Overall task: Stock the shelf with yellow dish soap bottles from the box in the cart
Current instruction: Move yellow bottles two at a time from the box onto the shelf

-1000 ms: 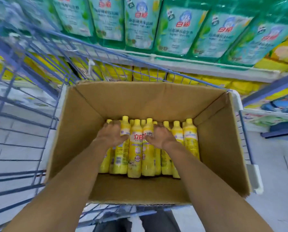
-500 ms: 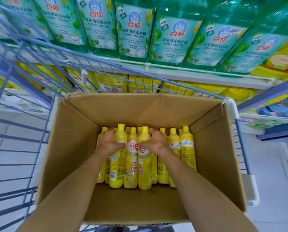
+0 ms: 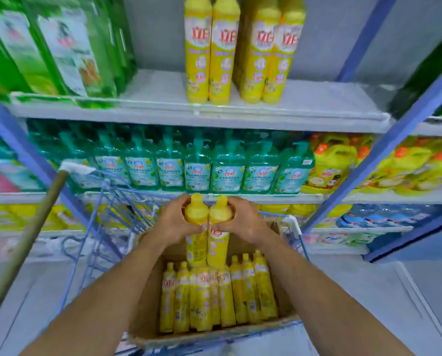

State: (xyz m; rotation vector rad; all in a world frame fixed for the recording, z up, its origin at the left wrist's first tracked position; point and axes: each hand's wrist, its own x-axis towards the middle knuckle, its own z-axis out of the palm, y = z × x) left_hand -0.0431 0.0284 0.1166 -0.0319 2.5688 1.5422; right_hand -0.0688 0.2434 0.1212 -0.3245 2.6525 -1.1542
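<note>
My left hand (image 3: pixel 175 222) grips the neck of one yellow dish soap bottle (image 3: pixel 196 240), and my right hand (image 3: pixel 243 222) grips a second yellow bottle (image 3: pixel 218 246). Both bottles hang upright, side by side, above the cardboard box (image 3: pixel 148 291) in the blue wire cart (image 3: pixel 104 201). Several more yellow bottles (image 3: pixel 214 296) stand packed in the box below. On the upper shelf (image 3: pixel 158 98) stand several matching yellow bottles (image 3: pixel 240 52), with bare shelf on either side of them.
Green bottles (image 3: pixel 47 47) fill the upper shelf's left end. Teal pump bottles (image 3: pixel 196 168) line the middle shelf, with yellow jugs (image 3: pixel 335 163) to their right. Blue uprights (image 3: pixel 384 150) frame the bay. A wooden pole (image 3: pixel 22 247) leans at the left.
Both hands have lifted a yellow bottle each out of the box. My view has tilted up from the box, so the upper shelf with its yellow bottles now shows.
</note>
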